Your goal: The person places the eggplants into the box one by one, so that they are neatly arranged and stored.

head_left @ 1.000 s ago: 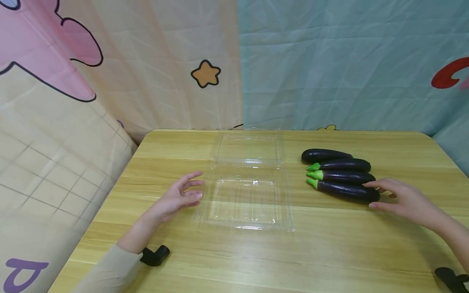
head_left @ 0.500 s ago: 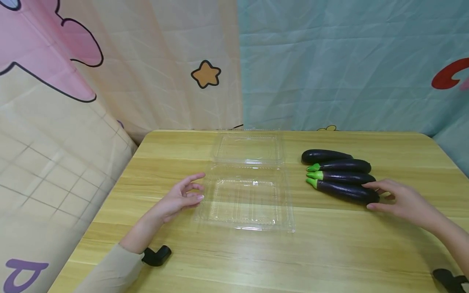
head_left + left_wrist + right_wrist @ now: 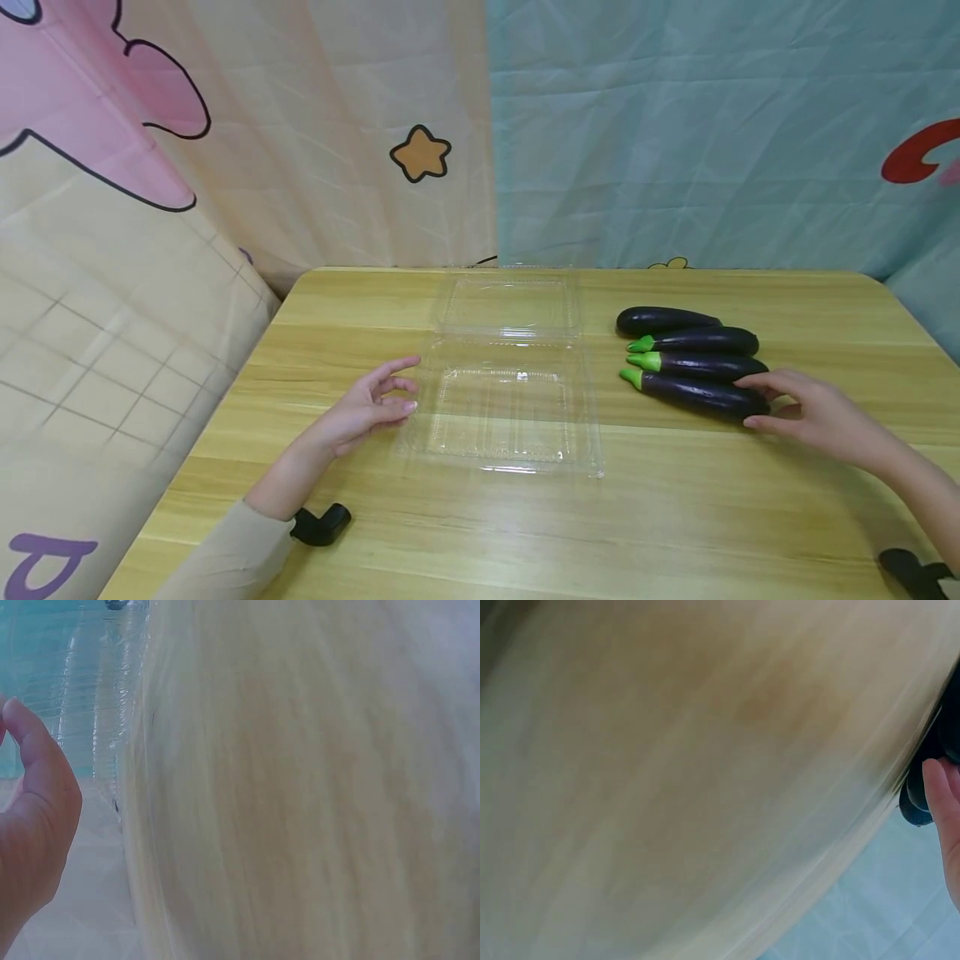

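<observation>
Several dark purple eggplants lie side by side at the right of the table in the head view. The nearest eggplant [image 3: 697, 395], green stem to the left, has its round right end between the thumb and fingers of my right hand [image 3: 821, 421]. In the right wrist view, fingers [image 3: 945, 817] show against dark eggplants at the right edge. A clear plastic clamshell container [image 3: 525, 469] lies unfolded, its lid [image 3: 513, 331] spread toward the back. My left hand [image 3: 360, 410] is beside the container's left edge, fingers loosely bent and holding nothing.
Behind the nearest eggplant lie the other eggplants [image 3: 705, 339], close together. The wooden table [image 3: 465, 542] reaches back to a printed curtain [image 3: 645, 133]. Black wrist straps [image 3: 321, 525] show near both forearms.
My right hand has shifted slightly left, and the nearest eggplant has slid left with it, its stem now sticking out past the others. My left hand has barely moved.
</observation>
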Demonstrator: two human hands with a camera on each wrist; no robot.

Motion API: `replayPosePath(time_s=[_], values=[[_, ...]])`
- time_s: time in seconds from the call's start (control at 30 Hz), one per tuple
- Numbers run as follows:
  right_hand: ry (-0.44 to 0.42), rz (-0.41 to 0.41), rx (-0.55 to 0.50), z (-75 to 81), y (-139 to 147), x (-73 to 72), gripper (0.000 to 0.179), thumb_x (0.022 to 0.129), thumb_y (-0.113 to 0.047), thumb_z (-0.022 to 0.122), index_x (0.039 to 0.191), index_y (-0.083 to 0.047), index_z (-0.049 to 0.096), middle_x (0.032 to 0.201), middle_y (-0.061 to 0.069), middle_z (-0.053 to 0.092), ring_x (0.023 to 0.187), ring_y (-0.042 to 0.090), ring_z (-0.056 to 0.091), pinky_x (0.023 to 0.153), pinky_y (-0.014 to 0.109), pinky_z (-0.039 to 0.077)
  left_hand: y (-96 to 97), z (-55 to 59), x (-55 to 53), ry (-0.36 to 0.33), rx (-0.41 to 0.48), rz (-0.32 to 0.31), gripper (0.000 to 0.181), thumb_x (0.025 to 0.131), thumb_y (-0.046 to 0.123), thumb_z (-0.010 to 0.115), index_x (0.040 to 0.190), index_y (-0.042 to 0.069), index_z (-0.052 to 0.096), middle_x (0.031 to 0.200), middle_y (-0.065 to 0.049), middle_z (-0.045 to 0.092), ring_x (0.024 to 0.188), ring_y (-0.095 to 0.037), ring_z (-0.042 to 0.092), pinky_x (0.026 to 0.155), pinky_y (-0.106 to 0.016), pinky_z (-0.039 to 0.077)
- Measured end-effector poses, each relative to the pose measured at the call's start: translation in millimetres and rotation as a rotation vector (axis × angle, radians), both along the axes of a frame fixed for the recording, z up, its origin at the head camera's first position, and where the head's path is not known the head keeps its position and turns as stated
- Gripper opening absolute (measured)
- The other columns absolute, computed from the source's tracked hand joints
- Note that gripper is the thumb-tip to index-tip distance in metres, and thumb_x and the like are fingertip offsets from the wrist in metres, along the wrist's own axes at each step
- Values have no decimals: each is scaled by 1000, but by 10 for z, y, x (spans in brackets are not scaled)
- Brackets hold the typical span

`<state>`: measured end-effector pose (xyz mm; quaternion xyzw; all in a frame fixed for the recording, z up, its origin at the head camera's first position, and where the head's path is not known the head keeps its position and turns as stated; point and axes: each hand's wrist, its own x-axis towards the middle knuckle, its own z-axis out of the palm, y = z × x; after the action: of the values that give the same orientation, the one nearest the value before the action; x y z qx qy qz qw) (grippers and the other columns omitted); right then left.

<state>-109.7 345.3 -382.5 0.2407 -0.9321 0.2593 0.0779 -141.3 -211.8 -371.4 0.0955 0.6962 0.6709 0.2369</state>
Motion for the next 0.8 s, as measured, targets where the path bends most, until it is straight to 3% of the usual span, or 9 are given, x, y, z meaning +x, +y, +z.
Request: replayPosePath(time_s=[0.5, 0.8], values=[[-95, 20, -87, 91, -83, 8, 43, 75, -3, 76, 115, -2, 60, 109, -18, 52, 91, -10, 47, 64, 15, 51, 11, 3, 6, -7, -16, 15, 72, 87, 0, 62, 146, 4, 22, 117, -16, 41, 84, -13, 56, 73, -22, 51], [-121, 37, -111, 193, -140, -10, 43, 77, -5, 74, 117, -4, 58, 107, -19, 52, 90, -8, 48, 64, 15, 51, 13, 14, 2, -19, -1, 14, 72, 87, -2, 61, 147, 3, 21, 116, -16, 41, 81, -11, 56, 71, -20, 51]])
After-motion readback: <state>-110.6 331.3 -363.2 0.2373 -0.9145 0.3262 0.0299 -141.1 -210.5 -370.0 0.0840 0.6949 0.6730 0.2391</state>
